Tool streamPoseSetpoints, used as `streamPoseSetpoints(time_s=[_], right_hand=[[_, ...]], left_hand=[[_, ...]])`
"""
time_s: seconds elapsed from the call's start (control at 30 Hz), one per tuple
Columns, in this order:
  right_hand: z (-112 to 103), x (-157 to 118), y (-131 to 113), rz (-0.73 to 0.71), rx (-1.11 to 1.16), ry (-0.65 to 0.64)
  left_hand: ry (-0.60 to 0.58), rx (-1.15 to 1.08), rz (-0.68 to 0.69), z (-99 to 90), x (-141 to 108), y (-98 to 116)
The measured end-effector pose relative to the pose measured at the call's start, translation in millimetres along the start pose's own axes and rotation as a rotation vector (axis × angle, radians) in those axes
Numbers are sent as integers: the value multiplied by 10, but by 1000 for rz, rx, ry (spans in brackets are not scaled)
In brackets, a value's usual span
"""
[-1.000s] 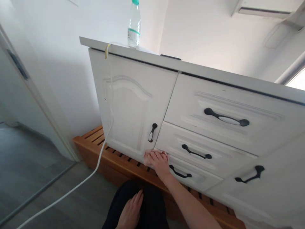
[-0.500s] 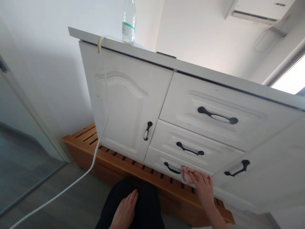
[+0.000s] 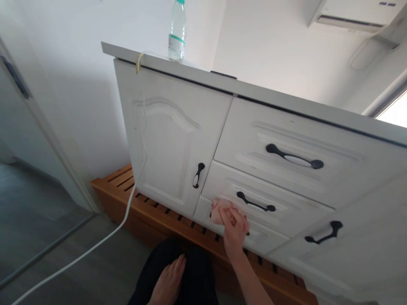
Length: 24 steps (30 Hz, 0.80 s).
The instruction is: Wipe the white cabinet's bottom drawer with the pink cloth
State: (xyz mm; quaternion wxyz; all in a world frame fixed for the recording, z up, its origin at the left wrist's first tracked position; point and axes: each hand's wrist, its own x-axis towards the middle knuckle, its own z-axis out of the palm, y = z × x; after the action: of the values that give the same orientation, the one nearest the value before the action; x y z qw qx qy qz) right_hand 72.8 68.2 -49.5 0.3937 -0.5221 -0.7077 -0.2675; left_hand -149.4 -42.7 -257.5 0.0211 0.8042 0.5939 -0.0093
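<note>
My right hand (image 3: 235, 234) grips a pinkish-white cloth (image 3: 218, 210) and presses it against the front of the bottom drawer (image 3: 267, 240), near its upper edge. Hand and cloth cover most of that drawer's handle. Just above is the middle drawer's black handle (image 3: 256, 202). My left hand (image 3: 168, 279) lies flat on my dark-clothed leg, fingers stretched out, holding nothing. The white cabinet (image 3: 165, 148) has its door and drawers closed.
The cabinet stands on a slatted wooden bench (image 3: 143, 216). A white cable (image 3: 111, 233) hangs from the cabinet top down to the left. On top are a clear bottle (image 3: 177, 31) and a flat dark object (image 3: 223, 75). A door frame (image 3: 51, 135) is at left.
My right hand has moved left with the cloth, from the right side of the bottom drawer across its handle. My left hand stays on my leg. The view has shifted slightly.
</note>
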Motion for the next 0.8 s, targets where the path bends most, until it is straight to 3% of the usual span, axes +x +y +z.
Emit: streamPoseSetpoints(time_s=[0.1, 0.23, 0.37, 0.5, 0.57, 0.67, 0.8], right_hand=[[539, 111, -291, -60, 32, -137], [975, -271, -388, -192, 145, -473], [1067, -584, -409, -235, 198, -600], [1081, -485, -504, -229, 193, -632], [1146, -378, -531, -257, 209, -643], [1271, -331, -476, -368, 276, -675], [1284, -539, -219, -428, 343, -708]], left_hand=[[-34, -31, 5, -42, -12, -54], [-116, -60, 48, -25, 25, -147], [-104, -36, 70, 124, 85, -201], [-35, 38, 87, 201, 87, -176], [-18, 41, 73, 169, 75, -145], [-93, -21, 19, 74, 69, -109], [-167, -51, 9, -16, 67, -114]])
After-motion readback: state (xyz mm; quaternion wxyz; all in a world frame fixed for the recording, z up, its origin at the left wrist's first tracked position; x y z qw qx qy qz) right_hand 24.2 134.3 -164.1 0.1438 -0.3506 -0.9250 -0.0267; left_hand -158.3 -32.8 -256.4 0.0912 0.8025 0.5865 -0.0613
